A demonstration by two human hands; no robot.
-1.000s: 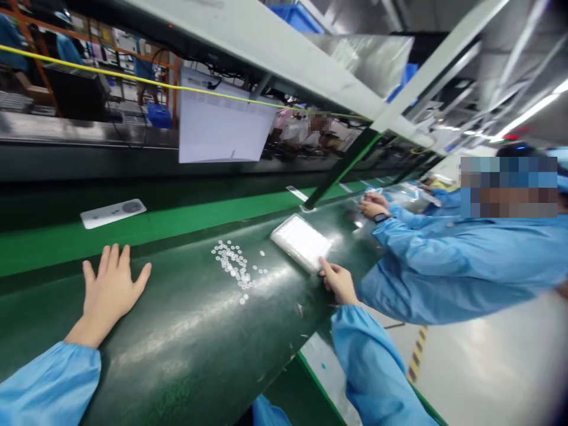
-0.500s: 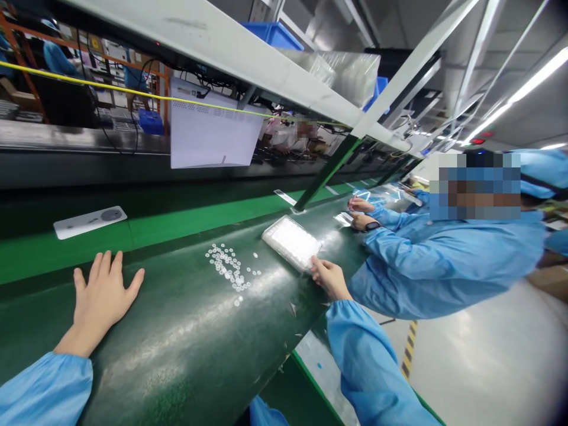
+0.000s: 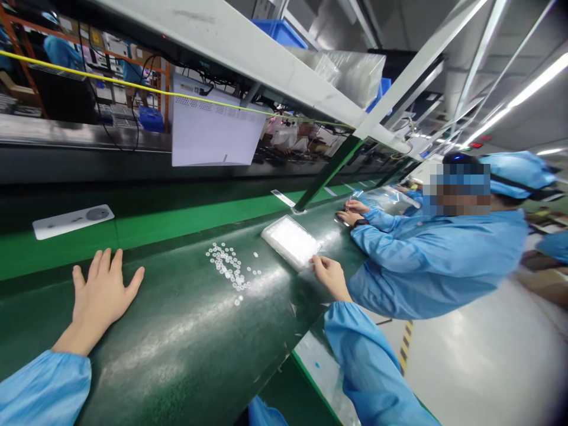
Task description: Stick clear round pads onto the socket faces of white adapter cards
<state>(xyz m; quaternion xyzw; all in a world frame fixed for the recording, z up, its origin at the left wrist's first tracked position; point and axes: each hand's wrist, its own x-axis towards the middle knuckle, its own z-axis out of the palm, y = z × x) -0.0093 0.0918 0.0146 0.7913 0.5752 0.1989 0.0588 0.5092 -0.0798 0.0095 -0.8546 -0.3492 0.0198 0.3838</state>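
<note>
My left hand (image 3: 98, 293) lies flat on the dark green work surface (image 3: 177, 319), fingers spread, holding nothing. My right hand (image 3: 329, 275) has its fingers bent together at the near right corner of a flat, clear-edged white pack (image 3: 290, 241). Its thumb and fingertips pinch at that corner; how much of the edge lies between them is partly hidden. Left of the pack, a loose scatter of small, round, whitish translucent discs (image 3: 227, 269) rests on the surface, between my two hands. A few discs lie apart from the rest.
Beyond the surface runs a bright green strip (image 3: 186, 228) bearing a white plate with a grey circle (image 3: 73, 222). A green post (image 3: 328, 171) stands behind the pack. At right, a co-worker in blue (image 3: 426, 254) handles a small item. A white panel (image 3: 215, 124) hangs ahead.
The white plate with the grey circle has slid left along the green strip. The co-worker's head and hands have shifted left. My hands, the pack and the discs stay nearly in place.
</note>
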